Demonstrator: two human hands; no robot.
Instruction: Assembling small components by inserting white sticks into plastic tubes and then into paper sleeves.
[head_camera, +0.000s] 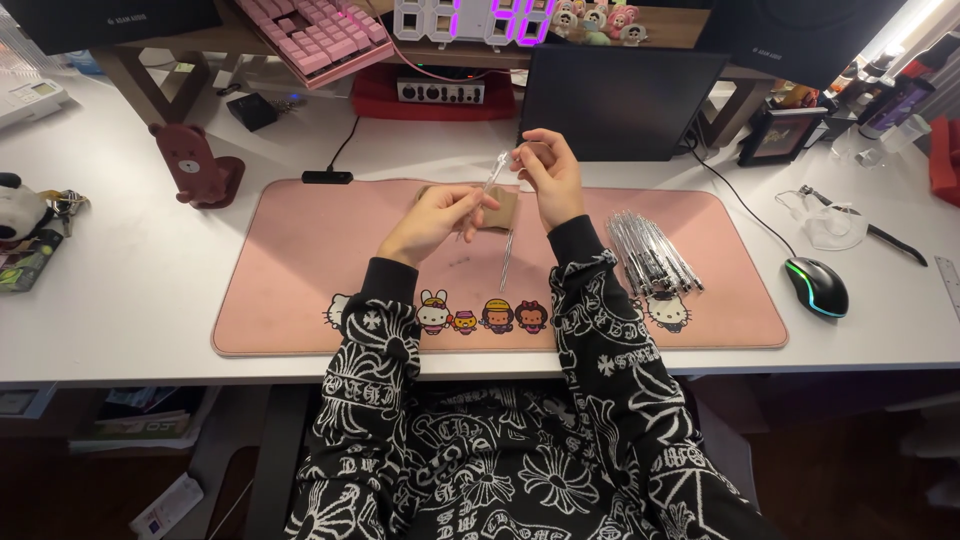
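Note:
My left hand (440, 215) and my right hand (548, 172) are raised over a pink desk mat (300, 270), both pinching one thin pen-like item in a clear plastic sleeve (490, 178) that runs slantwise between them. A second slim sleeved item (507, 258) lies on the mat just below my hands. A brown cardboard piece (503, 208) lies under my hands. A pile of several similar sleeved items (652, 253) rests on the mat right of my right wrist.
A black monitor panel (620, 100) stands behind my hands. A computer mouse (817, 286) sits at the right, a brown bear-shaped stand (192, 165) at the left. A pink keyboard (315, 35) and a digital clock (480, 20) are on the raised shelf.

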